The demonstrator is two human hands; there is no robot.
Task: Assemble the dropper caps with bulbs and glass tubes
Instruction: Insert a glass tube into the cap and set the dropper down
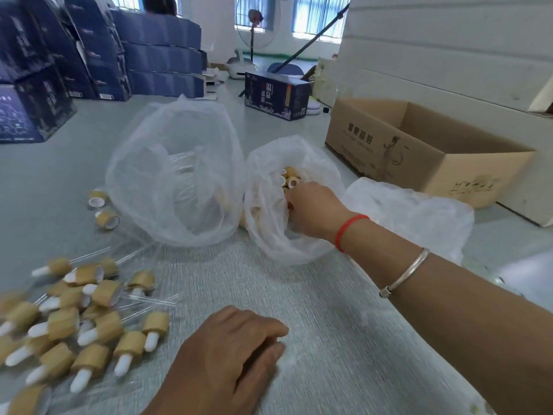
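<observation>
My right hand [314, 209] reaches into a small clear plastic bag [266, 223] holding several tan dropper caps [289, 178]; its fingers curl among the caps, and what they grip is hidden. My left hand [230, 354] rests on the table surface near the front, fingers loosely curled, nothing visible in it. A pile of several assembled droppers [77, 319], tan caps with white bulbs and thin glass tubes, lies at the lower left. A larger clear bag [176, 175] with glass tubes inside stands behind the pile.
Two loose tan caps [103, 209] lie left of the large bag. An open cardboard box [425, 151] stands at the right, a crumpled plastic sheet [413, 211] in front of it. Dark blue cartons [98, 49] are stacked at the back left, one more blue box [276, 95] at centre back.
</observation>
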